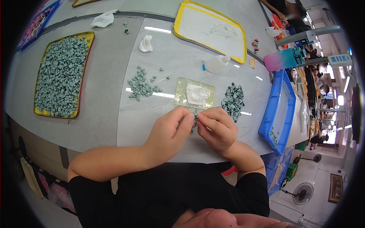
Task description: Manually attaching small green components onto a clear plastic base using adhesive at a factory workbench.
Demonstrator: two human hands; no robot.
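Observation:
Close to the table's front edge, my left hand (171,130) and my right hand (220,129) meet with fingertips pinched on a small green piece (196,113). The fingers partly cover it, and a few similar pieces lie just below. Beyond my hands is a pale yellowish translucent mat (183,94) bearing a white tissue (193,95) and a small clear round dish (204,93). Loose grey-green pieces (140,86) are scattered left of the mat. A pile of darker green pieces (233,99) sits to its right. Behind the mat lies a white squeeze bottle (217,64) with a blue tip.
At left, a yellow-rimmed tray (91,37) is heaped with grey-green pieces. Another yellow-rimmed tray (207,46) lies at the far side. To the right are a blue tray (270,108) and a pink-and-teal bottle (279,59). Crumpled tissue (146,43) lies farther back.

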